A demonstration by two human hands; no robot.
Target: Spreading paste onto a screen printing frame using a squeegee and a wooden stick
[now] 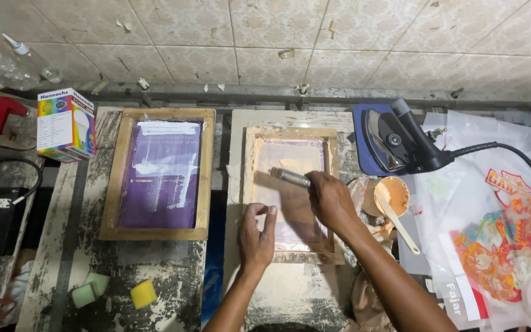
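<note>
Paint-stained workbench, two wooden frames, sponges

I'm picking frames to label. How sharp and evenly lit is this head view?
Head view: mostly sharp, evenly lit; the right hand with its squeegee looks slightly motion-blurred; mild glare on the iron and plastic sheets; edges bend a little.

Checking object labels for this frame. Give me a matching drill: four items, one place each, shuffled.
Items:
1 clothes iron
2 yellow sponge
3 light-bulb box
4 cup of orange paste

Places:
a far left, beside the purple screen frame
b near edge, lower left
c right of the right hand
d on the blue pad, far right

Pairs: 1-d, 2-b, 3-a, 4-c
</note>
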